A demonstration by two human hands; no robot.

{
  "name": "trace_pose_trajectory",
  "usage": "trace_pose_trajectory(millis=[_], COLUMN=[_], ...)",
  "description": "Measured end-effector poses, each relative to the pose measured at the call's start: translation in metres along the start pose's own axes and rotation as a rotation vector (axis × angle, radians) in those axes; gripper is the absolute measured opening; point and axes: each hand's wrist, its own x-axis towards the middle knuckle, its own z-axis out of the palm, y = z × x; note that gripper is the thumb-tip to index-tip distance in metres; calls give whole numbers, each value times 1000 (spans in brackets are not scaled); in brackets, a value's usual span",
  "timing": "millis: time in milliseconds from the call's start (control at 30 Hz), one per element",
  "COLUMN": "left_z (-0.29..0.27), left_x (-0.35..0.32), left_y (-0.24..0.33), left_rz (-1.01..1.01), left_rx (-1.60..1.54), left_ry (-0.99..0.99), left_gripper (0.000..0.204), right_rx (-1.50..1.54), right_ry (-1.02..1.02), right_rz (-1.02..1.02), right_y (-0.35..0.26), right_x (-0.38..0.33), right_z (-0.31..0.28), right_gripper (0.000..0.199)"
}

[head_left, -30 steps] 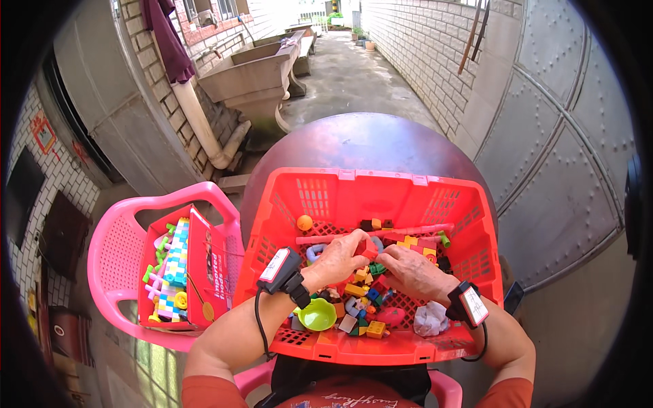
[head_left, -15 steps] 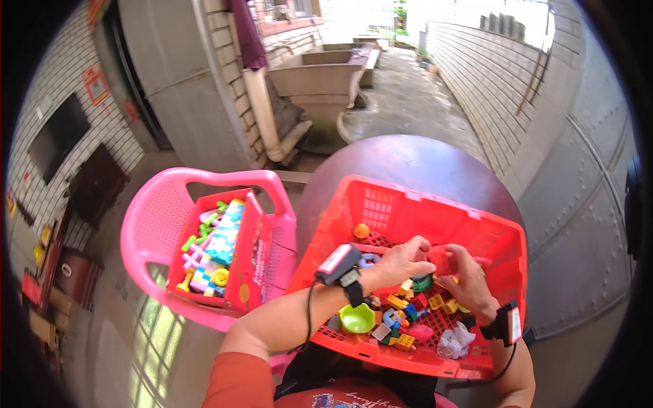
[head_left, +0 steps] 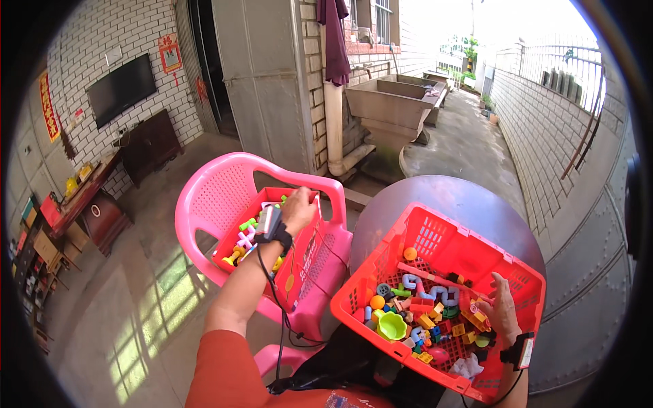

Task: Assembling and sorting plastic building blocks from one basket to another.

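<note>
The left hand (head_left: 298, 209) has swung from the big basket (head_left: 435, 238) to the small red basket (head_left: 299, 262) of blocks on the pink chair (head_left: 218, 197), its grip unclear; the right hand (head_left: 503, 314) rests open among the big basket's toys.

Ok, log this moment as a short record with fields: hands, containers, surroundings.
left hand: over the small red basket on the pink plastic chair; whether it grips anything cannot be told
right hand: resting among the toy pieces in the large red basket
large red basket: on a round dark table
other contents: green cup, orange ball
</note>
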Motion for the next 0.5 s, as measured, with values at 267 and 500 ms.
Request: trace_pose_trajectory(millis=[267, 500], left_z=[16, 4], left_x=[-35, -30], left_y=[-139, -125], left_rz=[-352, -518], left_rx=[376, 270], left_ry=[-454, -498], left_gripper=[47, 66], right_rx=[16, 7], right_ry=[7, 32], right_rz=[-28, -22], right_y=[-5, 2], right_x=[-1, -4], right_z=[-1, -4], right_gripper=[76, 69])
